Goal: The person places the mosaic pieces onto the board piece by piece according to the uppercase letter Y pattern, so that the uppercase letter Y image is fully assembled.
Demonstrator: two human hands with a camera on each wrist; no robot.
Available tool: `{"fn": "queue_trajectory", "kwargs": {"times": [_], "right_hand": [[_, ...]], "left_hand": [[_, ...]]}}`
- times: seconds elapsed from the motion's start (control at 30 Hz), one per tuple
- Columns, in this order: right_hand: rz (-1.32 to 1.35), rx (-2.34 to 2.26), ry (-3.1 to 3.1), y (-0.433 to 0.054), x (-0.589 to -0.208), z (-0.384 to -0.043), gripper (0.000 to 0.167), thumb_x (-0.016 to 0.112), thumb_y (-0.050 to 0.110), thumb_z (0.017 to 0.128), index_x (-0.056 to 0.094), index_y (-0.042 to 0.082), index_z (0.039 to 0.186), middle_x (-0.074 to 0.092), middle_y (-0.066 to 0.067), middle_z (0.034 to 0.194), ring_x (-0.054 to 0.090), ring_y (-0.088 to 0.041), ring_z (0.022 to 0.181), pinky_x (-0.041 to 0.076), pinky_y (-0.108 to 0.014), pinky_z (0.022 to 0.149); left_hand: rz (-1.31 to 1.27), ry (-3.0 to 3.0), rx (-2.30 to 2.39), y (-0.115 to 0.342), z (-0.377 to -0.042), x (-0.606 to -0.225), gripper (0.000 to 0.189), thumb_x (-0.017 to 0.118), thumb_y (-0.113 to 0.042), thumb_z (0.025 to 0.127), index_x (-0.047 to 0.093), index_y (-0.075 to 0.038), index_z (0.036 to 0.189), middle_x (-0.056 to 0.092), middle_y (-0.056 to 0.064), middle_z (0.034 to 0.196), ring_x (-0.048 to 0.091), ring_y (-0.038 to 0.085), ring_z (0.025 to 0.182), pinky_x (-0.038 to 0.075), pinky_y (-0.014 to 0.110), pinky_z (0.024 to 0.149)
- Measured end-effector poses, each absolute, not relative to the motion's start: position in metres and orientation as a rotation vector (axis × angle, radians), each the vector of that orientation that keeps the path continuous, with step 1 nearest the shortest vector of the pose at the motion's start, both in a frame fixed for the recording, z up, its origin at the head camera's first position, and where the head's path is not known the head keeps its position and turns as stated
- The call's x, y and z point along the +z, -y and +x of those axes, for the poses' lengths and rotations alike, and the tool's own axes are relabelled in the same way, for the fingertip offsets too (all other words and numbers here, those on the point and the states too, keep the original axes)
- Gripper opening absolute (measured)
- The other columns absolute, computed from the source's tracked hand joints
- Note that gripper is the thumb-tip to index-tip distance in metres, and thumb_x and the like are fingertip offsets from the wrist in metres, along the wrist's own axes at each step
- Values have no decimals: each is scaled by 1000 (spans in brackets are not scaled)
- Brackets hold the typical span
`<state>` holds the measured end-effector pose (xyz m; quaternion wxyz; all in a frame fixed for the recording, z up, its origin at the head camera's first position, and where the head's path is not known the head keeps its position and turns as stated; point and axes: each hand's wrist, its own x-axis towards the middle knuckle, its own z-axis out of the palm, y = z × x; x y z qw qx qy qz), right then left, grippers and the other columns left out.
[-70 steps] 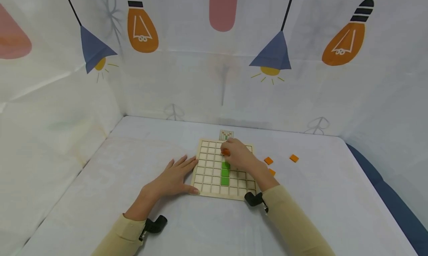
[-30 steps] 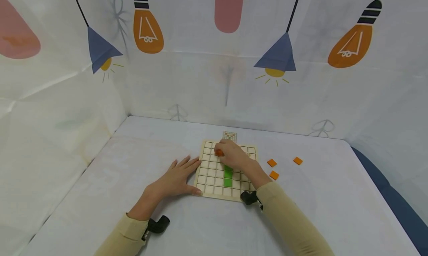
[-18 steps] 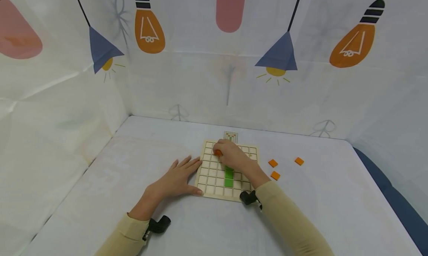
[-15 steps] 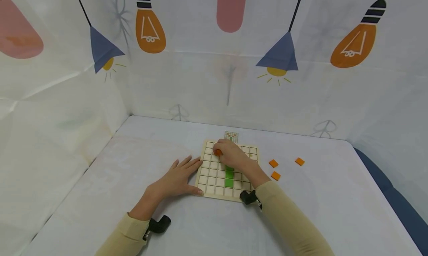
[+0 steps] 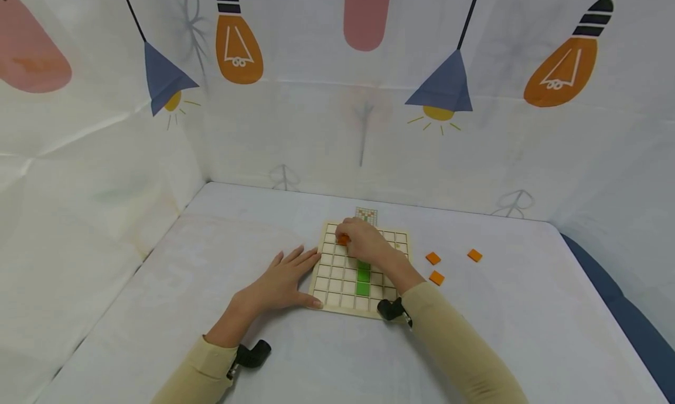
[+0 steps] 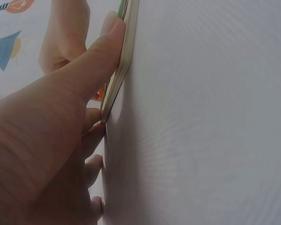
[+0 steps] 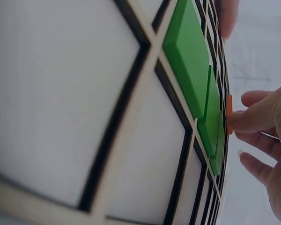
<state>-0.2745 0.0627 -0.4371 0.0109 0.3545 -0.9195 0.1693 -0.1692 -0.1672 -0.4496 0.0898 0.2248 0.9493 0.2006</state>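
Note:
A pale wooden grid board [image 5: 334,285] lies on the white table, with several green square tiles [image 7: 189,65] set in a column of its cells. My right hand [image 5: 366,244] reaches over the far part of the board. Its thumb and fingers pinch an orange square tile [image 7: 230,115], which stands on edge at the grid in the right wrist view. Spread out at the board's left side, my left hand [image 5: 276,281] touches the edge with thumb and fingertips. The left wrist view shows that thumb [image 6: 105,51] lying along the board's rim. My right hand hides some far cells.
A small printed grid card [image 5: 368,215] lies just beyond the board's far edge. To the right of the board are three loose orange tiles, one nearest the back [image 5: 433,258], one closer [image 5: 436,278] and one farther right [image 5: 474,255]. A patterned white curtain [image 5: 316,122] stands behind the table.
My right hand has carried the orange tile leftward over the far part of the board, then stayed nearly in place over the last second. The left hand keeps its place at the edge.

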Motion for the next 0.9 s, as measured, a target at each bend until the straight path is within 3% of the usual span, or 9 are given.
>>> {"fn": "queue_trajectory", "kwargs": {"times": [0.6, 0.9], "right_hand": [[1084, 550, 2864, -61, -434, -275, 29, 60, -4, 90, 72, 10, 111, 70, -5, 110, 64, -25, 107, 55, -39, 92], [996, 660, 2941, -62, -434, -276, 25, 62, 1, 90, 72, 10, 111, 68, -4, 107, 63, -21, 100, 55, -38, 88]], "left_hand": [[631, -2827, 558, 167, -168, -450, 110, 72, -71, 74, 25, -20, 159, 23, -3, 166, 12, 30, 156, 10, 65, 122], [635, -2831, 570, 167, -168, -450, 110, 72, -71, 74, 26, -20, 159, 23, -2, 166, 12, 31, 156, 9, 65, 122]]}}
